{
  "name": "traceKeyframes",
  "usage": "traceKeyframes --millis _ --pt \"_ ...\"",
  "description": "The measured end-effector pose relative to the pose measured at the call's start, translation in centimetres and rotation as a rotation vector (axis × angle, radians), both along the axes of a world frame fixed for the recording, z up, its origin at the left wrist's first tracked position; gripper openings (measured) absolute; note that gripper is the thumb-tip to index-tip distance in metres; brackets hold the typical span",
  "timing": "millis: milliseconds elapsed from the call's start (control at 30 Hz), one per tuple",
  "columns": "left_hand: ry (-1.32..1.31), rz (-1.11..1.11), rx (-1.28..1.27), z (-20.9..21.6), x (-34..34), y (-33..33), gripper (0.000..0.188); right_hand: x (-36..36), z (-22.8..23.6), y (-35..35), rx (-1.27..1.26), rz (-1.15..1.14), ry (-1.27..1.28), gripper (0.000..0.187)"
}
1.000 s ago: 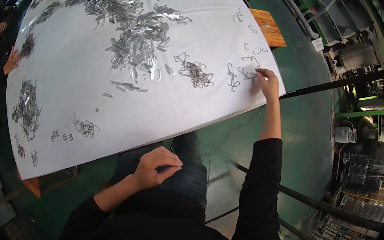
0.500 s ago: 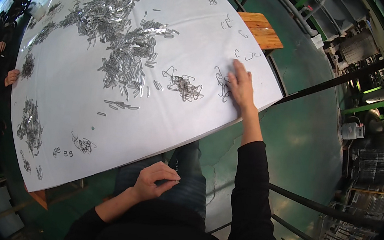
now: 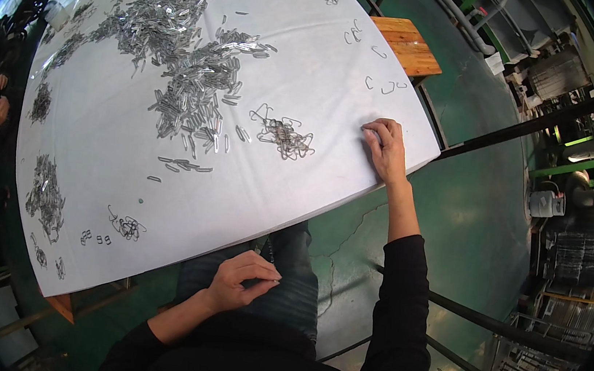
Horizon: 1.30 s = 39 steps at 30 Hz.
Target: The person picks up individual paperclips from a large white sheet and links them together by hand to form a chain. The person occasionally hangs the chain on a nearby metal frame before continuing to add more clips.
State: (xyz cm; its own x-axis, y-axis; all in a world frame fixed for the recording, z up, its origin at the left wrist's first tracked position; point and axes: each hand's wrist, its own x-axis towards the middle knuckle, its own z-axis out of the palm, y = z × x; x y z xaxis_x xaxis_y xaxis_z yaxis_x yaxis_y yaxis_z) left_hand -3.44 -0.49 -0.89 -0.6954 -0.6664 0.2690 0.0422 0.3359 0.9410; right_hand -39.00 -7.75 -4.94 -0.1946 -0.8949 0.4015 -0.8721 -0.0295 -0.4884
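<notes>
Shifted rightward from pile (image 3: 286, 139): right hand (image 3: 388, 152), half-curled. Left hand (image 3: 236, 280): pinched. Holds: unclear. Hooks (image 3: 366, 83): likely light, stiff; grasp midway.

- Your broad white sheet (image 3: 96, 144): smooth, matt, lightly creased.
- Your silver oblong metal links (image 3: 201, 94), heaped toward the surface's far edge: glossy.
- Your tangled grey wire hooks (image 3: 287, 139), closer to the near edge: duller metal.
- Beyond the right edge, an orange-brown wooden board (image 3: 404, 45): smooth, grained.
- Your black sleeve (image 3: 407, 301): matt cloth.

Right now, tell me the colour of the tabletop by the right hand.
Plain white; the tabletop shows in the head view.
</notes>
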Motion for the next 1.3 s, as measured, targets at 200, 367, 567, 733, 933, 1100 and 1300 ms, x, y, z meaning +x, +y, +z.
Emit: traceKeyframes --millis 200,367,567,733,933,1100,1300 --pt "0.027 -0.008 -0.002 -0.1 -0.3 0.3 0.017 -0.3 -0.7 -0.8 0.032 -0.054 0.178 0.032" --pt "0.04 -0.011 -0.002 -0.2 -0.1 0.4 0.016 1.1 -0.5 -3.3 -0.08 -0.108 0.244 0.035" --pt "0.042 -0.002 0.004 -0.3 0.4 0.2 0.017 8.8 -0.5 -5.5 -0.047 0.205 0.299 0.041" --pt "0.051 0.022 0.0 -0.4 0.7 0.0 0.016 11.2 0.4 -5.4 0.098 0.033 0.159 0.018" --pt "0.061 0.06 0.015 -1.1 1.1 0.3 0.015 10.3 1.4 -4.3 0.228 -0.062 0.222 0.01" --pt "0.034 0.092 0.03 -1.1 1.5 0.5 0.013 11.4 1.9 -6.7 0.138 0.046 0.091 0.01" --pt "-0.006 0.097 0.077 -0.7 1.8 0.8 0.014 14.4 2.9 -13.0 0.448 0.271 0.426 0.018"
